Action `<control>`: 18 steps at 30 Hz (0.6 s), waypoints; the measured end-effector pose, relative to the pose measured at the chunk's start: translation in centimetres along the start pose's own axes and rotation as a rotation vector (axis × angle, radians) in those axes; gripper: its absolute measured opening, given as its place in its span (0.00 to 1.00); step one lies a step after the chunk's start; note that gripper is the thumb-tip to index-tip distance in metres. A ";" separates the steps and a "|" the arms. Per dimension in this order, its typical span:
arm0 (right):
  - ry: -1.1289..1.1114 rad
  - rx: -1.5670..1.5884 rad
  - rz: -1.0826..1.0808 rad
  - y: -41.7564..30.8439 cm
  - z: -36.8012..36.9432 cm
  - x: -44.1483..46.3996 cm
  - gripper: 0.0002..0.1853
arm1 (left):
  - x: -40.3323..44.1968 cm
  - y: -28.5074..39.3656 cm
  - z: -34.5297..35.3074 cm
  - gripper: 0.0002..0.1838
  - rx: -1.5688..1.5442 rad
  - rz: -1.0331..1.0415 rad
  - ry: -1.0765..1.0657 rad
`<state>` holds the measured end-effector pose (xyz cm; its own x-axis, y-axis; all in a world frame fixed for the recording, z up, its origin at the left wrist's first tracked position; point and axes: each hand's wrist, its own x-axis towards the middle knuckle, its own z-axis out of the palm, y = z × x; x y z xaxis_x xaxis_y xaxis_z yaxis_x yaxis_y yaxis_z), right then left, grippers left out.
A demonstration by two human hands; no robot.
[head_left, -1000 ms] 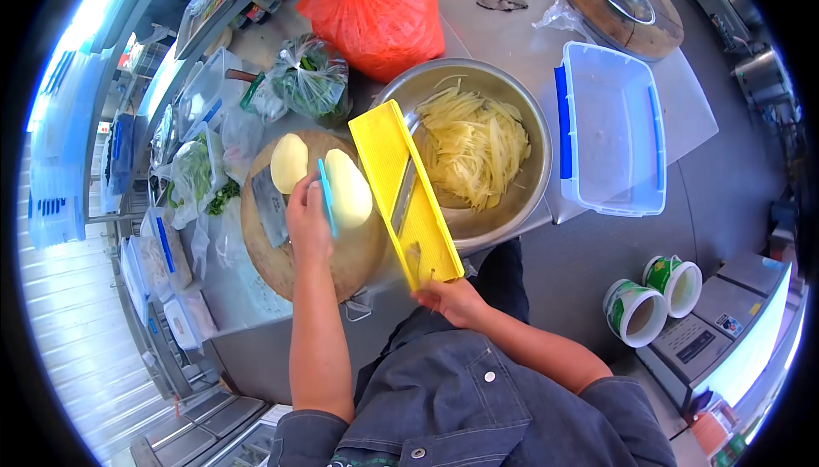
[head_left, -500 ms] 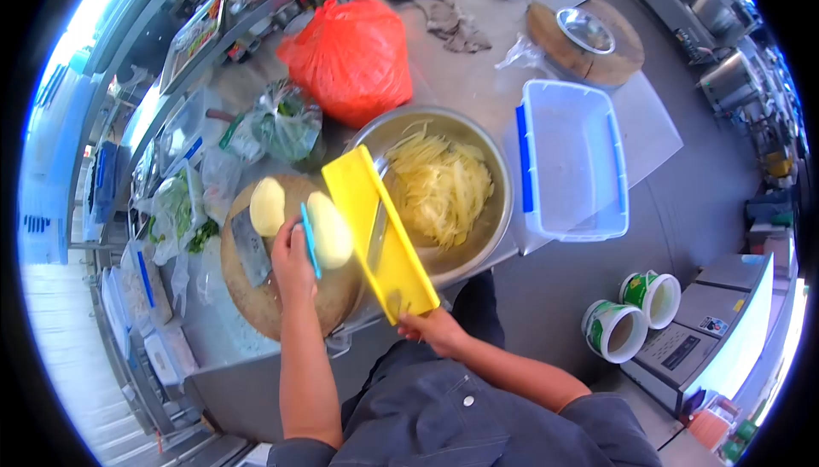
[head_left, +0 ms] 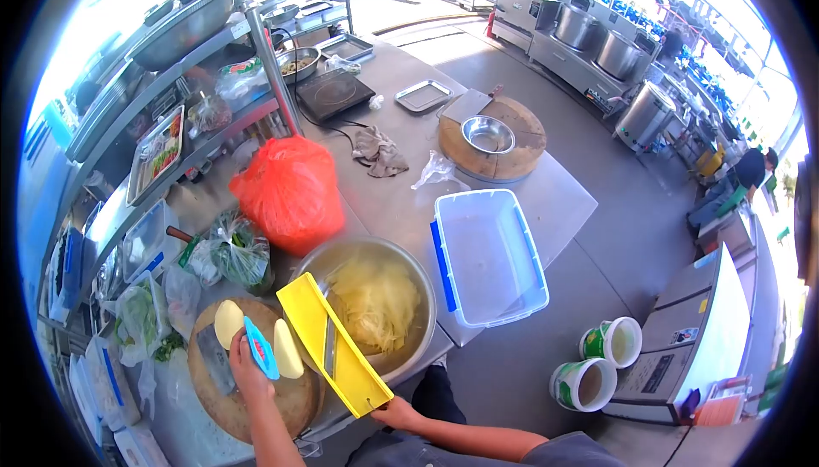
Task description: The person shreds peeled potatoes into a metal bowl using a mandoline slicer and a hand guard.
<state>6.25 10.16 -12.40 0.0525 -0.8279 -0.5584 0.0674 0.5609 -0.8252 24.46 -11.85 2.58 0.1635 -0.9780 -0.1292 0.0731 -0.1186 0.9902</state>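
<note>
My left hand [head_left: 249,371] grips a blue hand guard [head_left: 262,350]. A peeled, cut potato [head_left: 287,349] sits against the guard's right side; whether it is fixed there I cannot tell. My right hand [head_left: 397,413] is closed on the lower end of a yellow slicer [head_left: 351,363], which slants over the left rim of a steel bowl [head_left: 429,296]. Pale potato shreds [head_left: 375,301] fill much of the bowl. Another peeled potato piece [head_left: 229,323] rests on the round wooden board [head_left: 264,411], near a cleaver blade [head_left: 215,360] partly behind my left hand.
A red plastic bag [head_left: 290,194] stands behind the bowl. To the right is a clear bin [head_left: 490,258] with a blue latch. Bagged greens [head_left: 239,254] lie at the left. Farther back are another chopping board [head_left: 520,139] and an induction cooker [head_left: 333,93]. Two buckets [head_left: 583,384] stand on the floor.
The view has tilted up, showing more of the kitchen. The blue guard has turned, so its broad face now shows. Both hands keep their holds.
</note>
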 end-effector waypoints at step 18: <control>-0.123 0.432 0.052 -1.3 -0.6 -0.4 0.11 | 2.5 -3.9 -6.3 0.14 0.310 0.058 0.219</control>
<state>5.56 9.73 -11.17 0.1833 -0.8066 -0.5619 0.4698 0.5740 -0.6707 30.83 -12.78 -1.90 0.3673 -0.9289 -0.0476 -0.2384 -0.1435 0.9605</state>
